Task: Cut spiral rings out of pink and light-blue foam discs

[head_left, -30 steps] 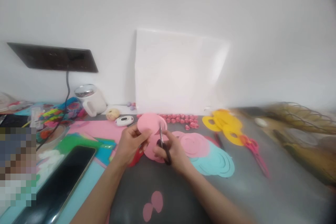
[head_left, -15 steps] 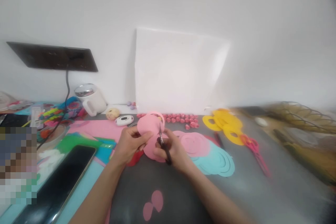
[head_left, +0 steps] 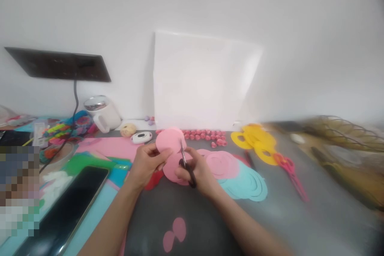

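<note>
My left hand [head_left: 147, 165] pinches a round pink paper disc [head_left: 169, 141] at its lower edge, holding it above the table. Through the dark handles of a pair of scissors [head_left: 189, 171] go the fingers of my right hand [head_left: 198, 171]. Its blades point up and lie against the right edge of the disc. Beneath both hands rest more pink paper circles [head_left: 173, 171]. To the right spreads a fan of pink circles [head_left: 223, 165] with turquoise circles [head_left: 246, 186] below it. Two small pink paper pieces [head_left: 179, 229] lie on the dark tabletop near me.
A phone [head_left: 70, 204] lies on coloured sheets at left, behind it a white mug [head_left: 105, 116]. Rolled pink paper roses [head_left: 204, 134] line the back before a white board [head_left: 204, 80]. Yellow cutouts [head_left: 258, 142], pink scissors [head_left: 291, 176] and a basket [head_left: 348, 132] are at right.
The paper strip at the disc's upper right has shifted, now showing less of a gap beside the disc. Both hands stay nearly in place, and the scissors remain at the disc's right edge.
</note>
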Tool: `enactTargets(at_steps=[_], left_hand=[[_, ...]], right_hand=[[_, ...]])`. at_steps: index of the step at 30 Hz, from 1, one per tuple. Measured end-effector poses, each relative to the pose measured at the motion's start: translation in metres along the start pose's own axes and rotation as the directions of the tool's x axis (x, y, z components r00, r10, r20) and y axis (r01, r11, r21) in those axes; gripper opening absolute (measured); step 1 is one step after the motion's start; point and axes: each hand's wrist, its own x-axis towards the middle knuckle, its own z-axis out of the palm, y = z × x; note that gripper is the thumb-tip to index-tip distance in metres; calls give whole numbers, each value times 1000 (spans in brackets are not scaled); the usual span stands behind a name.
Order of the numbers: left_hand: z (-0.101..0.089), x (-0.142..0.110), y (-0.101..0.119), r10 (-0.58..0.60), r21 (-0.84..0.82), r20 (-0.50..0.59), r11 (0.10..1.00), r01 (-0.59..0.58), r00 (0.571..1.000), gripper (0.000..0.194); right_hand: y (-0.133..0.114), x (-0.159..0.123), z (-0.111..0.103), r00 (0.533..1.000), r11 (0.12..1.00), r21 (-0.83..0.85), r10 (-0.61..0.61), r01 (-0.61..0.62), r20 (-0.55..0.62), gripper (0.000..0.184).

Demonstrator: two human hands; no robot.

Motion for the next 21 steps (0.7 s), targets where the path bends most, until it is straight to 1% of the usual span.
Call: enactTargets(at_steps=[3,6,8,12,17,21], left_hand=[[3,0,4,-4,-39,-26,999,3,1000,23],[5,-1,6,-37,-53,-27,998,35,999,23],[5,-1,4,-45,-39,-20,998,44,999,25],[4,-1,0,-10,21,-33,1000,11,999,28],[1,0,-3,-1,78,13,997,-1,1000,32],[0,-1,-4,-16,72,19,997,14,1000,31]], right_hand=[[0,0,1,999,1000,-6,17,-17,-28,56],[5,1,1,1000,1000,1,10,-10,-18,55],[9,1,1,1000,1000,11,-11,11,7,54],[11,2,0,998,999,13,-40,39,50,54],[8,2,0,999,998,57,-26,24,35,63],[8,3,0,998,997,65,-40,37,39,60]])
